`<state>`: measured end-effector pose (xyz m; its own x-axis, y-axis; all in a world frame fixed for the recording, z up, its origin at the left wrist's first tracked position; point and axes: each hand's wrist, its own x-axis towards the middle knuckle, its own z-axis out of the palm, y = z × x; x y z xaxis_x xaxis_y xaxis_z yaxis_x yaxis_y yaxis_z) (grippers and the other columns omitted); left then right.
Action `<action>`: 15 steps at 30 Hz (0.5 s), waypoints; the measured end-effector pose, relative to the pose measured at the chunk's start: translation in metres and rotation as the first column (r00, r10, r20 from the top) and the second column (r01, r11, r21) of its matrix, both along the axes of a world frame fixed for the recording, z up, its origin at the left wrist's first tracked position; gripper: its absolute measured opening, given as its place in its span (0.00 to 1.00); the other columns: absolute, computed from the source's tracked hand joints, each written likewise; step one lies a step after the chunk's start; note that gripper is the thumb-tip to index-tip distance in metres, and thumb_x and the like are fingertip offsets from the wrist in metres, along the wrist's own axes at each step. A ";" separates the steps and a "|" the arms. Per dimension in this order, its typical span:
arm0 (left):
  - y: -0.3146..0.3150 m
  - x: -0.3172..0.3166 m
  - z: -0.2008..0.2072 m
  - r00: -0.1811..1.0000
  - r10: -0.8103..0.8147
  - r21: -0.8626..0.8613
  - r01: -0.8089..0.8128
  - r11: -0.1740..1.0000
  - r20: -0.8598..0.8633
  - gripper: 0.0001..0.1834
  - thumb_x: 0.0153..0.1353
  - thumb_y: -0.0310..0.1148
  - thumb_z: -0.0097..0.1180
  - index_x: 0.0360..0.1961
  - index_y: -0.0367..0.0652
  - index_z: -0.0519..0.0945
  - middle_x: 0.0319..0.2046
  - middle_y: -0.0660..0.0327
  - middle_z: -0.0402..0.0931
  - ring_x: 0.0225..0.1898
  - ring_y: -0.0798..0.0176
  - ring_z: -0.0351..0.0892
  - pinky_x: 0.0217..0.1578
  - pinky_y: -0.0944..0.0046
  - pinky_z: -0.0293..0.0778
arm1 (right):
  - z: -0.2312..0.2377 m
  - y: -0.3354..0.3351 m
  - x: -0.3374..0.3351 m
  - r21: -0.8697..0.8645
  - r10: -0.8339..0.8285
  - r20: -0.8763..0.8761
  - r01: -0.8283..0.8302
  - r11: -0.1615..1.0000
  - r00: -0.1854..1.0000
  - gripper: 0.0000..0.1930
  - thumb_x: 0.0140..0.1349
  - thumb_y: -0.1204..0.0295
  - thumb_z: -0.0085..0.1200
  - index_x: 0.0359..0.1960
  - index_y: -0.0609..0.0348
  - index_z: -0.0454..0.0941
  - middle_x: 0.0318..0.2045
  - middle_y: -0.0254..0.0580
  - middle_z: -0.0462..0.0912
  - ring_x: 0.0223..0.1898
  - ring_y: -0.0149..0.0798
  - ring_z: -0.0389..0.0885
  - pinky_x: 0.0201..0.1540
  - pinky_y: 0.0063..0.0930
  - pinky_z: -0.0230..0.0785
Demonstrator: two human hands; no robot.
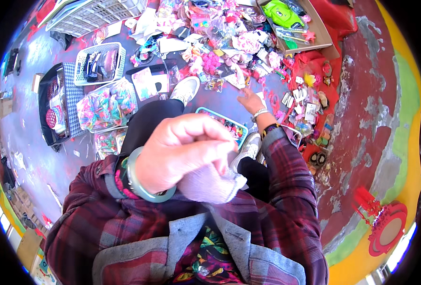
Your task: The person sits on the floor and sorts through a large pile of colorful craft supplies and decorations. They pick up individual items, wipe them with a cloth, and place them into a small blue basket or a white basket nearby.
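Head view: L hand (184, 149) up close at ctr of frame, fingers curled, thumb + index tips near each other; can't tell if anything's pinched btwn. Pale lilac cloth (208, 185) right under it, just below ctr; can't tell whether it's gripped. Green bangle (139, 189) round that wrist. Over to R hand (252, 101), right of ctr, stretched twd the bright trinket pile (211, 61), fingers bent, tips near a white card (237, 79); grip's unclear, can't tell. Pile fills upper ctr. Blue-rimmed tray (245, 129) w/ small multicol. bits (230, 125) sits btwn the shoes (186, 90). Upper R: cardboard box (311, 49) w/ green pouch (282, 14). Upper L: white basket (80, 78) w/ dark pkts (101, 65), clear bag (107, 105) of colourful pcs just below.
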<state>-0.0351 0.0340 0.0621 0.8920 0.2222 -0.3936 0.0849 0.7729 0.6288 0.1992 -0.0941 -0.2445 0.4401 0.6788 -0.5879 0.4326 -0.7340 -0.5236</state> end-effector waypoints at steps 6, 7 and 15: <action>0.022 0.008 -0.005 0.979 0.123 -0.222 -0.158 0.962 -0.163 0.06 0.55 0.26 0.45 0.32 0.33 0.70 0.20 0.59 0.71 0.24 0.69 0.71 0.26 0.71 0.66 | -0.061 0.073 0.045 0.100 -0.564 -0.457 0.670 0.736 0.688 0.29 0.45 0.63 0.54 0.51 0.57 0.62 0.40 0.46 0.72 0.41 0.43 0.72 0.30 0.29 0.70; 0.025 0.008 -0.005 0.977 0.135 -0.211 -0.169 0.963 -0.167 0.06 0.55 0.26 0.44 0.32 0.33 0.70 0.20 0.58 0.71 0.23 0.68 0.70 0.26 0.71 0.66 | -0.068 0.089 0.052 0.059 -0.635 -0.494 0.751 0.658 0.595 0.29 0.48 0.69 0.54 0.53 0.58 0.56 0.32 0.41 0.71 0.27 0.39 0.74 0.23 0.30 0.66; 0.038 0.017 -0.011 0.945 0.145 -0.203 -0.210 0.956 -0.294 0.05 0.54 0.24 0.43 0.31 0.35 0.70 0.19 0.54 0.71 0.20 0.68 0.70 0.22 0.71 0.66 | -0.127 0.130 0.073 0.037 -0.553 -0.006 0.553 0.833 0.833 0.06 0.46 0.74 0.51 0.25 0.64 0.72 0.22 0.41 0.76 0.18 0.33 0.73 0.15 0.22 0.60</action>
<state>-0.0181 0.0715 0.0509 0.6968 0.2421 -0.6752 0.0763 0.9110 0.4053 0.2726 0.0357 -0.3711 0.7508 0.3422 -0.5649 -0.0371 -0.8321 -0.5534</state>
